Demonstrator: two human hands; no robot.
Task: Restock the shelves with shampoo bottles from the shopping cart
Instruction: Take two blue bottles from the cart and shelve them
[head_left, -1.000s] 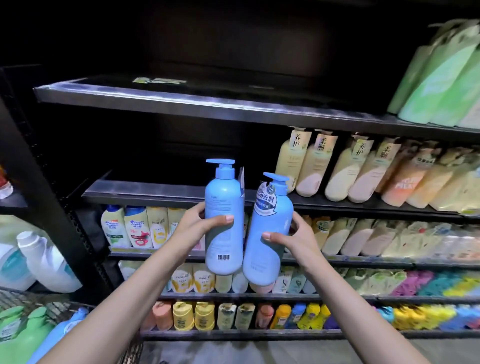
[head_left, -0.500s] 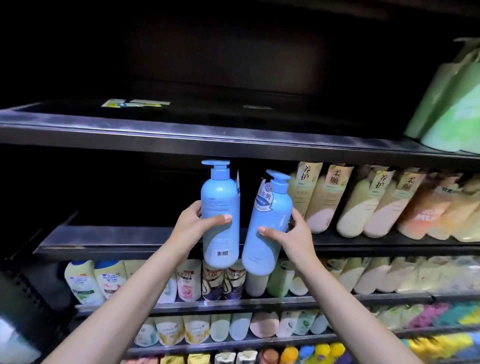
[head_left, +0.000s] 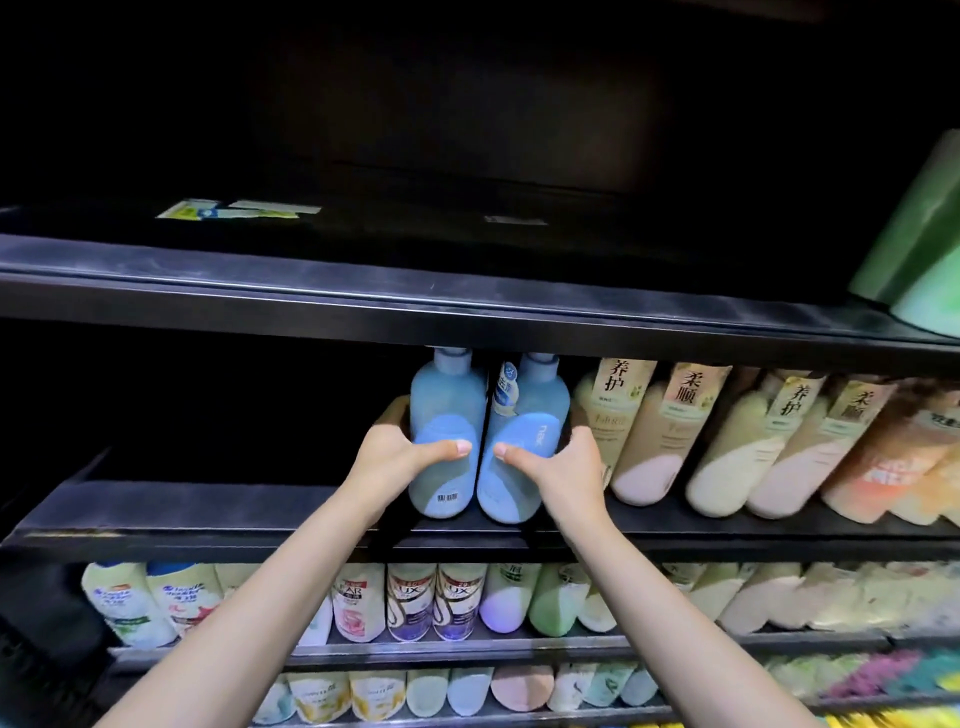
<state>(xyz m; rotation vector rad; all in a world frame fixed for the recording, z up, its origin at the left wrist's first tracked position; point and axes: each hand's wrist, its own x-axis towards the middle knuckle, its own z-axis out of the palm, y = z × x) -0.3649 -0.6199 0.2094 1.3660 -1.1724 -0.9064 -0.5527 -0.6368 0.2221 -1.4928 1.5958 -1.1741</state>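
Two light-blue pump shampoo bottles stand side by side on the dark middle shelf (head_left: 208, 512). My left hand (head_left: 395, 462) grips the left blue bottle (head_left: 447, 410), which shows a barcode near its base. My right hand (head_left: 561, 467) grips the right blue bottle (head_left: 535, 415), which carries a white and blue label. Both bottles are upright, their bases at the shelf surface and their pump heads hidden behind the edge of the shelf above (head_left: 467, 306).
Cream and pink bottles (head_left: 654, 431) fill the same shelf right next to the blue pair. To the left that shelf is dark and bare. Lower shelves hold rows of mixed bottles (head_left: 410, 603). Green packs (head_left: 919, 265) sit at the upper shelf's right end.
Both hands moved the two blue bottles up and forward, from in front of the shelving into the middle shelf. The view has tilted upward and the cart has left the frame.
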